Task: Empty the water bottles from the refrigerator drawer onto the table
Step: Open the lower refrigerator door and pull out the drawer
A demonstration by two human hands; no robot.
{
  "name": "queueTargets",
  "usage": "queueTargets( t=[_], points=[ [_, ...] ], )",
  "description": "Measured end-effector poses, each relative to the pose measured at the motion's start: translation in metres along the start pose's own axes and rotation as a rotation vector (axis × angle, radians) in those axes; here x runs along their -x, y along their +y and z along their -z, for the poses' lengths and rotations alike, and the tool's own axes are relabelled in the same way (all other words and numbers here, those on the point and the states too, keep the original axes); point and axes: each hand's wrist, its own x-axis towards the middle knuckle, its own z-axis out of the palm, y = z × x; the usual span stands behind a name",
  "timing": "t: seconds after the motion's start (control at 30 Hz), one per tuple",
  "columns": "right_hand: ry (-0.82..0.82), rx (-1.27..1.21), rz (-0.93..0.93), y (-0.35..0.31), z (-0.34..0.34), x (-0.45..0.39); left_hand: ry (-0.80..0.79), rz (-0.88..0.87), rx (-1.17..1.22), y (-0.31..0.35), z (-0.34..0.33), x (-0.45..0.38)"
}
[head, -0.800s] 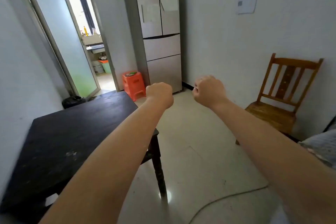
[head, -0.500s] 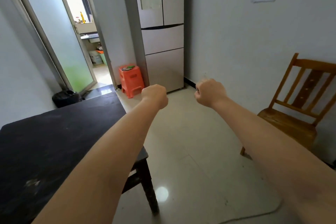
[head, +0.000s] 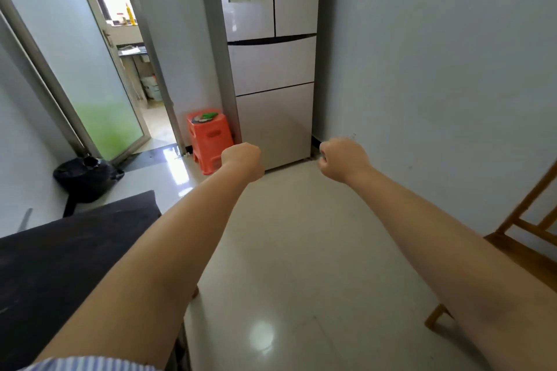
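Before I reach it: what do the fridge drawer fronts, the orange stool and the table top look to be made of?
Refrigerator drawer fronts: glossy pale panels, probably glass or coated metal, faintly reflective. Orange stool: moulded plastic, uniform colour with a slot in its side. Table: matte black top, scuffed; possibly painted wood, cannot tell.

Two bare forearms fill the view, long and slim, no watch, no bands, no rings on show. The left hand (head: 242, 159) and right hand (head: 342, 158) are bare too, no gloves. Down at the bottom left edge, a sleeve (head: 90, 364) peeks in, light fabric with thin blue and white stripes
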Motion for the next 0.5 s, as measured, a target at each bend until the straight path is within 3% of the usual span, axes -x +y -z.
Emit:
queueTargets(
  t=[0.27, 0.5],
  points=[
    [-0.096, 0.011, -0.017, 0.075, -0.035, -0.207, -0.086, 0.001, -0.065, -0.001, -0.006, -0.215],
    [-0.137, -0.102, -0.037, 0.142, -0.089, -0.391, -0.117, 0.083, 0.036, 0.005, -0.023, -0.393]
  ],
)
